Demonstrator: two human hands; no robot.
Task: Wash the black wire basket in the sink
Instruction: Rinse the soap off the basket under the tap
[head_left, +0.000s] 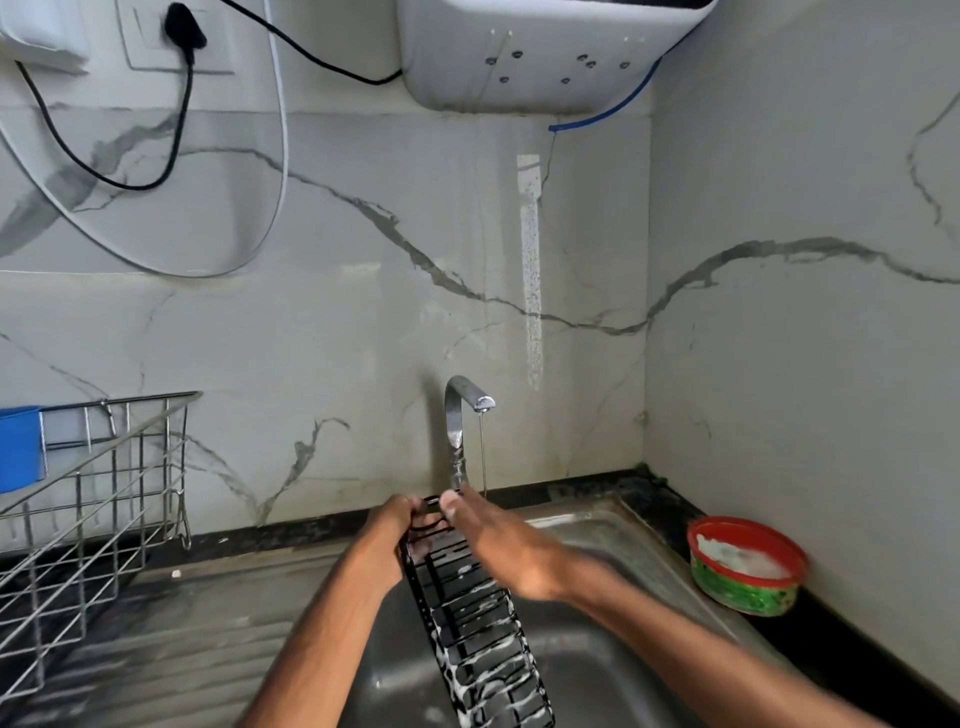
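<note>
Left hand (400, 519) gripped the basket's (467, 618) far end; right hand's (501, 548) grip was unclear. Foamy near wires needed rinsing under the tap (460, 410).

Soft, even light fills the scene, moderately bright, with no hard shadows and only dim grey in the sink (582, 517). A vertical streak of glare (531, 270) runs down the glossy marble wall (363, 312). Motion blur smears the right hand (511, 551) — the left hand (395, 525) and the black wire basket (478, 639) it grips look sharper. Wide-angle distortion bows the steel rack (93, 493) at the left edge
</note>
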